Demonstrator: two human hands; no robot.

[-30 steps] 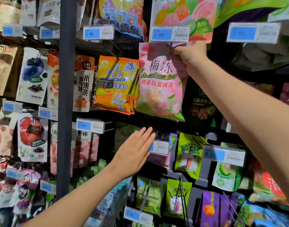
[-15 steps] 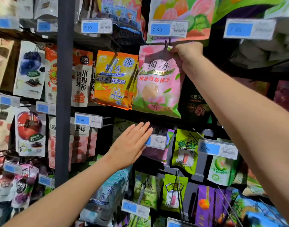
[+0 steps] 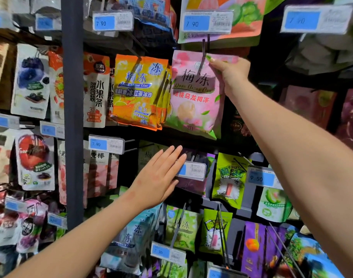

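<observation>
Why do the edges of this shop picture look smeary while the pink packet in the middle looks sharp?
Head view: the glossy pink plastic snack pouch is brightly lit and its print reads clearly, with a shadow across its top. Head view: the blue-and-white price tag at top right is smeared, probably by the wide lens or head motion.

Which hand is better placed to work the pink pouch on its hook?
Right. The right hand grips the pink pouch at its top, by the hook; the left hand lies flat lower, at a price tag.
</observation>
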